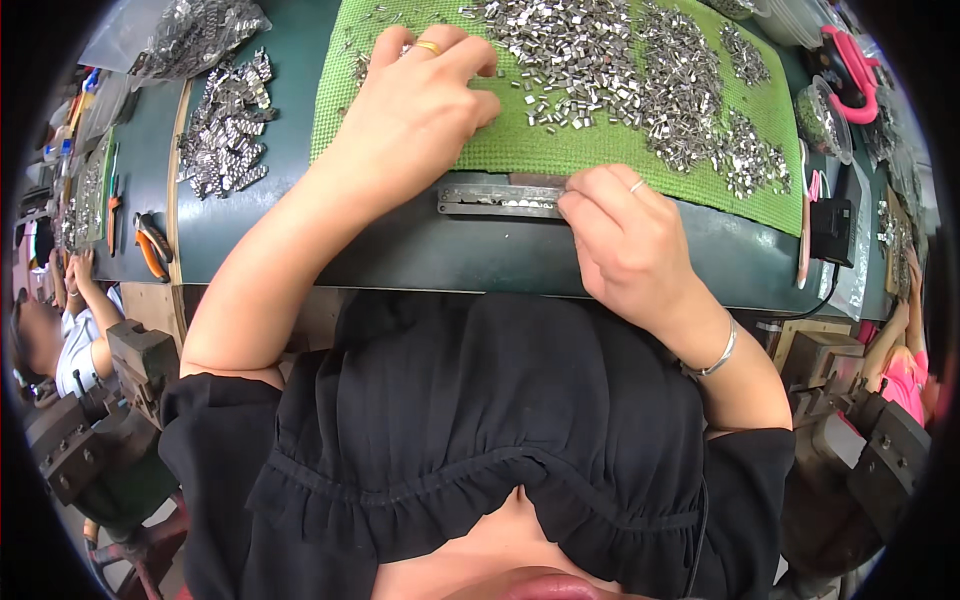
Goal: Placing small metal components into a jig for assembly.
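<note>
My left hand (425, 95) is over the left part of a green textured mat (480, 150), its fingers curled down toward small metal pieces. Its fingertips are hidden, so what they hold cannot be made out. At the mat's near edge lies a narrow slotted metal bar (500, 203), with small shiny pieces in its slot. My right hand (630, 235) pinches the bar's right end, its fingers bent together. Loose silvery metal pieces (570, 60) are spread in heaps across the mat, beyond and to the right of my hands.
Linked metal pieces (225, 130) lie left on the dark green table, below a clear bag (200, 35) of similar pieces. Orange-handled pliers (152, 247) rest farther left. At right are pink-handled scissors (850, 75) and a black box (832, 230) with a cable. People sit at both sides.
</note>
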The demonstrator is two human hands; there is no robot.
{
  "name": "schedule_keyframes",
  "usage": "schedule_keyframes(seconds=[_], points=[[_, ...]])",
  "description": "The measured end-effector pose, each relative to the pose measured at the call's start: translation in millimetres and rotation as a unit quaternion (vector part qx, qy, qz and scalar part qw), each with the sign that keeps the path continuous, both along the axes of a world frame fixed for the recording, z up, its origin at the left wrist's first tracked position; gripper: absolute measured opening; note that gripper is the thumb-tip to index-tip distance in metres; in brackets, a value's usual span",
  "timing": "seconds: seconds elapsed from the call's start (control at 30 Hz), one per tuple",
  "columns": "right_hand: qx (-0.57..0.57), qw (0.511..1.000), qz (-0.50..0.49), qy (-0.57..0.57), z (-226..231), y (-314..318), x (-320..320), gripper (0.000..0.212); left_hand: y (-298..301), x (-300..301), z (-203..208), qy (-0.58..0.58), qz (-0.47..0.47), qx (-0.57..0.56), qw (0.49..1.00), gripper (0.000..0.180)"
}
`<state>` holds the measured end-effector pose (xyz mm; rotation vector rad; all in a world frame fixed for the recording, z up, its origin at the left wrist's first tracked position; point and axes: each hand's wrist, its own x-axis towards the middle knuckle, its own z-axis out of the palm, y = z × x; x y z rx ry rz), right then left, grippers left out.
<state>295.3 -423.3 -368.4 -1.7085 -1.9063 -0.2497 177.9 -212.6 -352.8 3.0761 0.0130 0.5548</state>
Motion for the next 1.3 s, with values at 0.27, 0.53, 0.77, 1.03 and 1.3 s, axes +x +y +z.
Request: schedule_keyframes(seconds=[0.27,0.53,0.77,1.03,1.3], points=[[0.006,1.000,-0.011,-0.027,-13,-19,-2,0.027,-27,-8,1,-0.088,-0.072,-0.274,0.955,0.005],[0.009,0.993,-0.014,0.118,4,48,34,0.014,-68,-24,-26,-0.119,-0.025,-0.313,0.942,0.009],[-0.067,0.995,-0.070,-0.012,-9,120,43,0.012,-68,-24,-24,-0.103,-0.037,-0.277,0.955,0.014],[-0.113,0.991,-0.059,-0.034,3,122,36,0.006,-66,-21,-25,-0.091,-0.034,-0.333,0.938,0.009],[0.029,0.915,-0.061,0.397,17,24,39,0.008,-74,-23,-24,-0.106,-0.028,-0.206,0.972,0.012]])
